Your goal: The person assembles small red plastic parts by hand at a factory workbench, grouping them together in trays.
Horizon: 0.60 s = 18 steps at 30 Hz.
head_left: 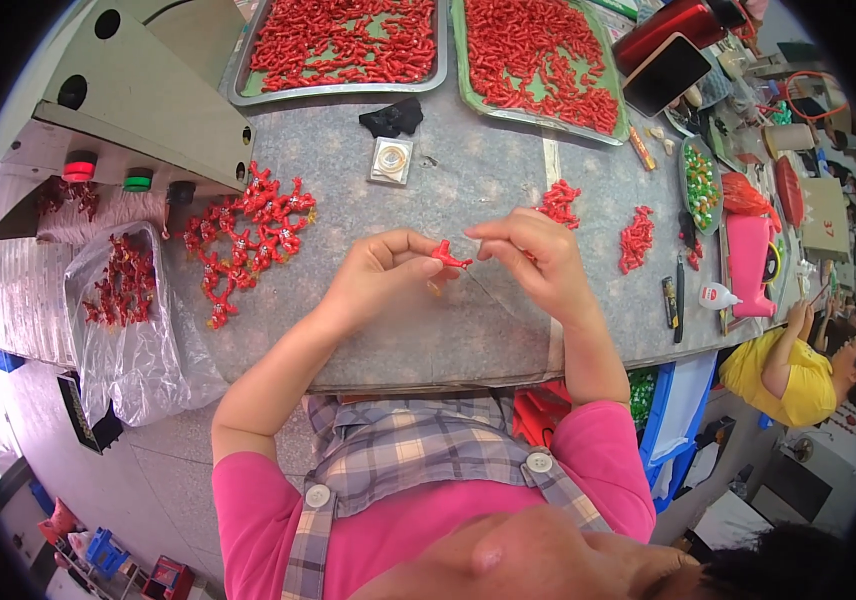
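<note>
Over the near part of the grey table, my left hand (383, 272) pinches a small red figurine (451, 256) between thumb and fingers. A yellowish loop hangs under it. My right hand (540, 262) is just to the right, its fingers bent and closed close to the figurine. Whatever sits in those right fingertips is too small to make out. A thin dark thread (483, 287) trails down from the figurine between the hands. Left of my hands lies a cluster of similar red figurines (248, 240). Beyond my right hand are two small piles of red pieces (560, 204) (636, 240).
Two metal trays (338, 93) (548, 122) full of red pieces stand at the back. A grey machine (158, 110) with red and green buttons is at left, above a plastic bag (138, 360) of figurines. Pens (674, 305) and a glue bottle (716, 296) lie right. A person in yellow (783, 375) sits beyond.
</note>
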Each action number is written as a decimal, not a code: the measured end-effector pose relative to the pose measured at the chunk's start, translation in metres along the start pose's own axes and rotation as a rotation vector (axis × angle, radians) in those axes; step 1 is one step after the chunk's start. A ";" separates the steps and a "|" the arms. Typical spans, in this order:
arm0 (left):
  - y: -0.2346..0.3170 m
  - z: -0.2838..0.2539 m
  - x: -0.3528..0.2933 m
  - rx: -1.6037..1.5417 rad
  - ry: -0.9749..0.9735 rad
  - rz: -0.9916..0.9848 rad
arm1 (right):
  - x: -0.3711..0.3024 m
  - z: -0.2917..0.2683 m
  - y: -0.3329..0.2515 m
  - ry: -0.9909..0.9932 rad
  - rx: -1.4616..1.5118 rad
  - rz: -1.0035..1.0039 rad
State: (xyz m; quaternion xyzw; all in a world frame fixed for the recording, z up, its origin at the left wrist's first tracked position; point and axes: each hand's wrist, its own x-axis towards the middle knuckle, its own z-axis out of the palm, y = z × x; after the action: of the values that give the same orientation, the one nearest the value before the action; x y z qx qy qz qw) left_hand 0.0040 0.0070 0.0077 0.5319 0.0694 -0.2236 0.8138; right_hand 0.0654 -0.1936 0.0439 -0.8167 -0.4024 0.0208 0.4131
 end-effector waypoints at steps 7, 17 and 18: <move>-0.006 -0.006 0.002 -0.333 -0.256 -0.247 | -0.003 0.023 0.006 -0.113 0.895 0.461; 0.003 -0.010 -0.002 -0.306 -0.272 -0.187 | -0.006 0.032 0.007 -0.041 0.913 0.470; 0.003 -0.010 -0.002 -0.304 -0.267 -0.188 | -0.005 0.032 0.007 -0.043 0.918 0.468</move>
State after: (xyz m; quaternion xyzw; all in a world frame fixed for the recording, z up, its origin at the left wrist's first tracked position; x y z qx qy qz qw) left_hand 0.0046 0.0179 0.0067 0.3598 0.0434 -0.3537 0.8623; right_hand 0.0547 -0.1782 0.0162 -0.6186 -0.1667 0.3039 0.7051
